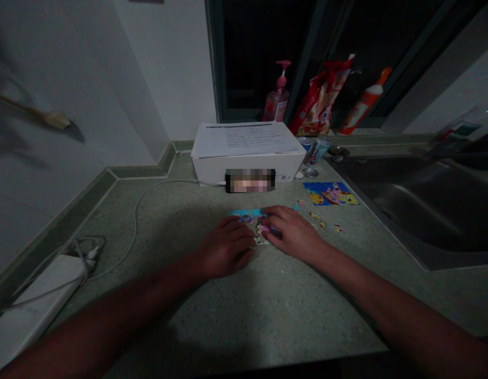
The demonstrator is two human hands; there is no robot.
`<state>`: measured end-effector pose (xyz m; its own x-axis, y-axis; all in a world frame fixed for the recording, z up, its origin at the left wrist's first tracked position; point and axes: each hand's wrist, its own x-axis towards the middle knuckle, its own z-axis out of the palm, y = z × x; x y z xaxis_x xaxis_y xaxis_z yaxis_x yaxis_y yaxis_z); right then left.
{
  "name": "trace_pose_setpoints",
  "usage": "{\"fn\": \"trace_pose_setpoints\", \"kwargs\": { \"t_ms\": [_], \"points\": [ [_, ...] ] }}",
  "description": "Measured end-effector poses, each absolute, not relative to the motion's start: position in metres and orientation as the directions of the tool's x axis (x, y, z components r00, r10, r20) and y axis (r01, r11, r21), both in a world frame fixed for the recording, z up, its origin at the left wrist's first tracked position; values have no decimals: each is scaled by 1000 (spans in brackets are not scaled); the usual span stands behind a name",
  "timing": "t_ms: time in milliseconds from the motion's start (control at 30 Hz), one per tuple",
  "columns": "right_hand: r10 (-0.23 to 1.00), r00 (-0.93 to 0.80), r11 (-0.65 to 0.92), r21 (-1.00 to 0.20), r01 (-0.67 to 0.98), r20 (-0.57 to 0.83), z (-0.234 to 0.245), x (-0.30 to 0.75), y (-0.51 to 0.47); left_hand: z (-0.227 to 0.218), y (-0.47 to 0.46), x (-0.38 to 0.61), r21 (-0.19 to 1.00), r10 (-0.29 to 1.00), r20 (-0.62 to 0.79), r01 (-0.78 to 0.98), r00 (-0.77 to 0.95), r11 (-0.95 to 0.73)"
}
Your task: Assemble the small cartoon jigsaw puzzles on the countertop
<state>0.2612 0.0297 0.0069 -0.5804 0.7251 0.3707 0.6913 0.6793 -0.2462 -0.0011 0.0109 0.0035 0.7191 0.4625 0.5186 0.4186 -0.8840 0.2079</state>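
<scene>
A partly assembled jigsaw puzzle (246, 215) with a light-blue top edge lies flat on the counter, largely covered by my hands. Over its left side rests my left hand (227, 247), fingers stretched out and lying on or just above it. My right hand (293, 231) reaches across the right part, its fingers bent but apart and the tips at the pink and yellow pieces. Whether a small piece sits under those fingertips is hidden. Several loose puzzle pieces (322, 225) are scattered to the right of my right hand. Beyond them lies a colourful cartoon picture card (330, 193).
A white box (247, 145) topped with a printed sheet stands behind, a phone (250, 181) leaning on it. Its cable (136, 210) runs left to a white power strip (50, 289). A can (318, 151) stands near the sink (417, 200) at right.
</scene>
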Motion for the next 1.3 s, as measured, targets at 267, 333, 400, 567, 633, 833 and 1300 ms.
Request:
{"fn": "trace_pose_setpoints", "kwargs": {
  "t_ms": [267,333,400,567,633,833,1300],
  "points": [
    [732,-580,675,-268,687,358,9,260,29,4,10,-1,197,463,518,426,719,-883],
    [736,-579,672,-272,689,351,10,260,28,3,10,-1,199,467,517,429,718,-881],
    [742,-575,666,-276,693,345,11,260,28,3,10,-1,198,470,507,433,723,-880],
    [755,-570,652,-280,705,323,14,259,27,4,11,0,198,470,499,432,728,-880],
    [757,-570,650,-280,706,319,14,259,27,5,10,0,195,472,496,436,729,-878],
    [746,-579,663,-279,694,330,14,259,27,7,9,0,198,470,496,433,730,-880],
    [746,-561,661,-296,690,358,12,256,27,3,11,-1,172,440,467,409,767,-896]
  ]
}}
